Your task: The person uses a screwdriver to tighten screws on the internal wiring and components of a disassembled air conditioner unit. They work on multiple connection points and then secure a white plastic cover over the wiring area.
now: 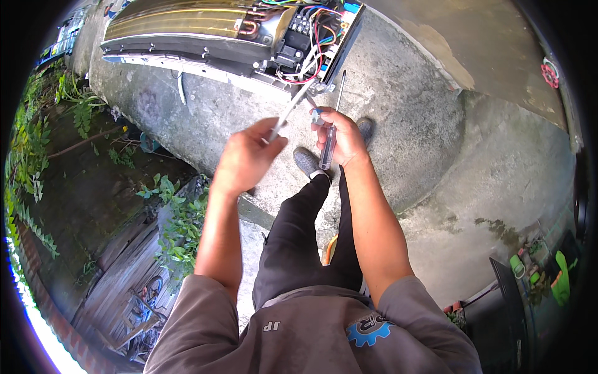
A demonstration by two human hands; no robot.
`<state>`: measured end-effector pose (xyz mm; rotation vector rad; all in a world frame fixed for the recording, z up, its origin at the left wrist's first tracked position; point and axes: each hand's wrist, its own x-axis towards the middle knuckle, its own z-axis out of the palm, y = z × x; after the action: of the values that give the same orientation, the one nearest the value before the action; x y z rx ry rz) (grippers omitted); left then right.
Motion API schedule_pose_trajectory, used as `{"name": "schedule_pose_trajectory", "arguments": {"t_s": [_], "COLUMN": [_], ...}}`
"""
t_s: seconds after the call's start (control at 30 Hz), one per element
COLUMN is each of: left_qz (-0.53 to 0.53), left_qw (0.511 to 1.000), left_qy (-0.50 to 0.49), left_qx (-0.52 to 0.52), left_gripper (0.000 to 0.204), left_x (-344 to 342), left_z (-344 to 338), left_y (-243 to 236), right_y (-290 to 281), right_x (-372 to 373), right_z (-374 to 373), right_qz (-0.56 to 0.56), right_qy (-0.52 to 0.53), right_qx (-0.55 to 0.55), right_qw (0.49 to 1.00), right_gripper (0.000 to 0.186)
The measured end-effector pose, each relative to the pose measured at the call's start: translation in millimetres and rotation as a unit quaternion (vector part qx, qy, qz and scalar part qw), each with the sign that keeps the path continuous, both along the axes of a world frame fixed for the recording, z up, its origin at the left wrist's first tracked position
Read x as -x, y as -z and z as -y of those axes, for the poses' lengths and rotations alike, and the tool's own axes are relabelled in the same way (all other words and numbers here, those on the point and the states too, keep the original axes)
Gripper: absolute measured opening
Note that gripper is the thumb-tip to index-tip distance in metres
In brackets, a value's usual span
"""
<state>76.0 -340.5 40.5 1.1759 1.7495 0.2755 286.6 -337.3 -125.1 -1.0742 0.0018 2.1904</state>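
Observation:
My left hand (244,159), slightly blurred, is closed around a straight white cable-like length (289,112). Its far end reaches the near right corner of an opened air conditioner unit (215,51). In my right hand (346,140) is a screwdriver (328,148) with a clear dark handle, its shaft pointing away from me. A small blue and whitish piece (318,116) shows at the thumb and fingertips of that hand; its kind is unclear. Coloured wires (314,47) and copper pipe bends (250,28) lie exposed at the unit's right side.
Grey concrete (411,124) stretches under the unit and my shoes (306,161). To the left, the slab's edge drops toward leafy plants (177,218) and old boards (118,274). A wall (492,43) stands at the right, with a red valve wheel (550,73).

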Motion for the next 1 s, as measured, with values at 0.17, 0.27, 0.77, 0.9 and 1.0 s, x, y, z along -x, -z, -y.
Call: {"name": "schedule_pose_trajectory", "arguments": {"t_s": [0.17, 0.27, 0.77, 0.9, 1.0], "left_qz": [-0.22, -0.34, -0.027, 0.038, 0.074], "left_qw": [0.888, 0.765, 0.982, 0.978, 0.969], "left_qy": [0.324, 0.401, -0.143, -0.163, -0.197], "left_qx": [-0.241, -0.372, -0.118, -0.125, -0.131], "left_gripper": [0.026, 0.019, 0.024, 0.044, 0.047], "left_x": [35, 36, -1, -22, -29], "left_z": [-84, -150, -11, 9, 3], "left_y": [-79, -68, 35, 63, 78], "right_y": [-21, -29, -45, -45, -46], "right_x": [19, 29, 38, 36, 37], "right_z": [-2, -5, -19, -16, -15], "right_qz": [-0.014, 0.038, 0.1, 0.108, 0.133], "right_qy": [0.056, 0.094, 0.049, 0.042, 0.04], "right_qx": [0.052, 0.049, -0.064, -0.087, -0.115], "right_qw": [0.997, 0.994, 0.992, 0.989, 0.984], "right_gripper": [0.029, 0.025, 0.037, 0.04, 0.035]}}
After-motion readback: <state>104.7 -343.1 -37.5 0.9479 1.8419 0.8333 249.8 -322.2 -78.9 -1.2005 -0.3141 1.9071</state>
